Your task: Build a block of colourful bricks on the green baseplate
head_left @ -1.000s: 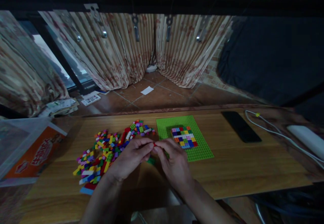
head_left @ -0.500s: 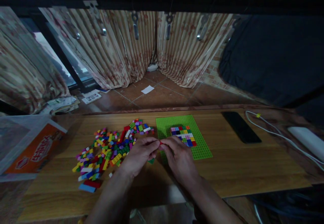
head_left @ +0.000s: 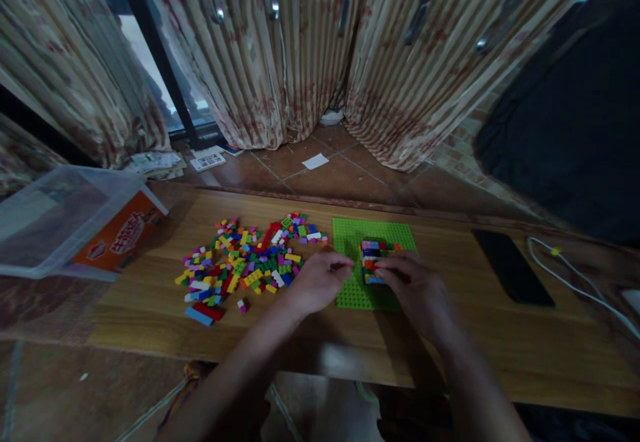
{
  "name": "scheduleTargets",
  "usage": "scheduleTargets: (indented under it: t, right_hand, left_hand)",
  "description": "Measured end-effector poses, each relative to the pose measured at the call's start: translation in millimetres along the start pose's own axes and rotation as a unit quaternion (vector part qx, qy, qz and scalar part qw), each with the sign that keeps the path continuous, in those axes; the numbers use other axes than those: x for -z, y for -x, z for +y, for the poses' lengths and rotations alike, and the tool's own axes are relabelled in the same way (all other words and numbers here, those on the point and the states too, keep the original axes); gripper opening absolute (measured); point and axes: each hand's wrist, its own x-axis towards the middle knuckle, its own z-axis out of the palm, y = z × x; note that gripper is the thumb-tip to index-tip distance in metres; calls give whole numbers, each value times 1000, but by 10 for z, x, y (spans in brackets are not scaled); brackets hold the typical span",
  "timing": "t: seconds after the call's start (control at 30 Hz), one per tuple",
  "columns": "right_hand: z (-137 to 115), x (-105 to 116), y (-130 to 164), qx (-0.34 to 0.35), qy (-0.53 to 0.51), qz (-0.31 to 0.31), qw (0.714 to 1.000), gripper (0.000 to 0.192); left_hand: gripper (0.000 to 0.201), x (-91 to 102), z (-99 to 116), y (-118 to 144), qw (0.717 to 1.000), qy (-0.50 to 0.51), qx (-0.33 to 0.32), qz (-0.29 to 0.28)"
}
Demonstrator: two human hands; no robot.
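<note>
Wooden desk (head_left: 150, 309) by curtains | loose bricks (head_left: 245, 269) heaped left of centre — most unused | my left hand (head_left: 320, 282) curled, fingertips on green baseplate (head_left: 357, 292), holding nothing I can see | small brick block (head_left: 374, 255) built mid-plate | my right hand (head_left: 417, 289) pressing its near side — grip unclear

Left hand (head_left: 320, 282): bare, no glove, no ring or watch to see.
Right hand (head_left: 417, 289): bare too, a bit blurred.
Forearms: uncovered, no sleeves in view.
</note>
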Motion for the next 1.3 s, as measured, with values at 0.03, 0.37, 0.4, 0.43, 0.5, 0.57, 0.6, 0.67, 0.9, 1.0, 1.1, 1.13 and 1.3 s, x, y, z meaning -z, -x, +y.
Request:
scheduleTargets:
  t: [0.03,0.37,0.4,0.43,0.5,0.57,0.6,0.67,0.9,1.0,1.1,1.13,1.3]
  right_hand:
    - [-8,-17,-2,9,13,-8,1000,16]
    - [34,-63,-49,4,63,-8,998,14]
    - [29,-71,-51,-3,60,-1,998,15]
    - [20,-78,-53,-11,57,5,998,15]
    - [-2,-90,-56,-30,51,14,998,16]
    - [-26,-99,-58,-52,46,25,997,17]
    - [-35,-102,-59,-62,43,30,997,18]
    - [-46,-110,-63,-81,41,41,995,19]
    - [-38,-150,-93,-90,64,62,992,16]
    - [-40,-162,-108,-91,84,64,990,15]
    - [-36,-161,-117,-92,86,55,991,15]
    - [-30,-157,-117,-95,83,52,991,15]
    - [43,-126,-89,-97,68,45,992,18]
  left_hand:
    - [28,-13,10,10,1000,-20,-11,-4]
    - [35,-176,42,54,989,-124,-55,-53]
    - [36,-185,48,58,989,-129,-53,-53]
    - [36,-191,58,63,988,-135,-52,-52]
    - [36,-198,80,76,987,-147,-49,-48]
    - [36,-206,97,90,985,-161,-48,-45]
    - [36,-212,100,96,984,-168,-47,-44]
    - [37,-232,93,107,982,-178,-51,-44]
    - [35,-326,36,139,973,-214,-72,-39]
    - [32,-348,43,152,968,-233,-77,-45]
    - [34,-367,48,161,964,-250,-80,-44]
    - [35,-371,50,165,963,-255,-81,-44]
    - [36,-352,88,182,962,-257,-77,-43]
